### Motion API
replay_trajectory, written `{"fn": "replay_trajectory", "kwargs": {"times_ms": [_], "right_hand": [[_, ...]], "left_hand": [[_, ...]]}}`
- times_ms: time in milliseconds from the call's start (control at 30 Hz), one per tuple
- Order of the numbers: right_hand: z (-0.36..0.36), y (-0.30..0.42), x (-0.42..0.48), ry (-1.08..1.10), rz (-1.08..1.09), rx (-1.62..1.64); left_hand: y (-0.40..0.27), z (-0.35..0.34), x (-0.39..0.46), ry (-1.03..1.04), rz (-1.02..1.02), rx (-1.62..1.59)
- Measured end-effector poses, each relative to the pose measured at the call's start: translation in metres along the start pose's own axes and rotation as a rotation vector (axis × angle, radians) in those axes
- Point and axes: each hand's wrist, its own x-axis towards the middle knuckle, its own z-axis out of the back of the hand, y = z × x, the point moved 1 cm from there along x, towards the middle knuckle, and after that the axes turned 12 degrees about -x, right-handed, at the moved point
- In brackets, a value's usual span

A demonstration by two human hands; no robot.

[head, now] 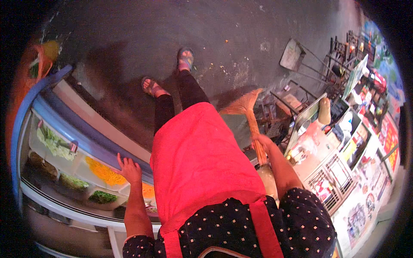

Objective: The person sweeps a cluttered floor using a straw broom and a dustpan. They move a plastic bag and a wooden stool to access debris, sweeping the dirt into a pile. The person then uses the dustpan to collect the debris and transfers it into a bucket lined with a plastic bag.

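Observation:
My right hand (pixel 262 142) is closed around the handle of a straw broom (pixel 251 119), whose fanned bristles point away from me above the dark floor (pixel 232 19). Whether the bristles touch the floor I cannot tell. At the left, my left hand (pixel 129 168) rests by the blue rim of a food display case (pixel 93 135), fingers apart and nothing held. Shredded orange food (pixel 105 172) lies in a container in the case, beside chopped pale green vegetables (pixel 55 142). A red apron (pixel 203 161) covers my front. Small pale scraps (pixel 222 66) dot the floor ahead of my feet.
A long-handled dustpan (pixel 292 55) stands beyond the broom on the right. Stools or chairs (pixel 337 48) are stacked near the far right. Closer on the right, a cluttered table (pixel 311 142) carries bowls and containers. An orange bag (pixel 42 61) is at the upper left.

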Motion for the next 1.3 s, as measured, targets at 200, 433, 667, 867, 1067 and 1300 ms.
{"fn": "replay_trajectory", "kwargs": {"times_ms": [200,433,667,867,1067,1300], "right_hand": [[-0.066,0.144,0.029,-0.019,0.121,0.165],[-0.067,0.245,-0.092,-0.023,0.485,0.166],[-0.026,0.224,-0.111,-0.294,0.748,-0.238],[0.012,0.088,-0.069,-0.541,0.385,-0.312],[0.079,0.060,0.024,-0.288,0.129,0.098],[0.104,0.245,0.068,-0.404,0.432,-0.014]], "left_hand": [[-0.014,-0.001,0.011,0.212,0.189,-0.057],[-0.082,0.019,0.062,0.346,-0.090,-0.429],[-0.152,0.053,0.126,0.264,-0.142,-0.682],[-0.145,0.089,0.124,0.314,-0.113,-0.495],[-0.143,0.098,0.123,0.344,-0.086,-0.431],[-0.156,0.117,0.137,0.295,-0.100,-0.441]]}}
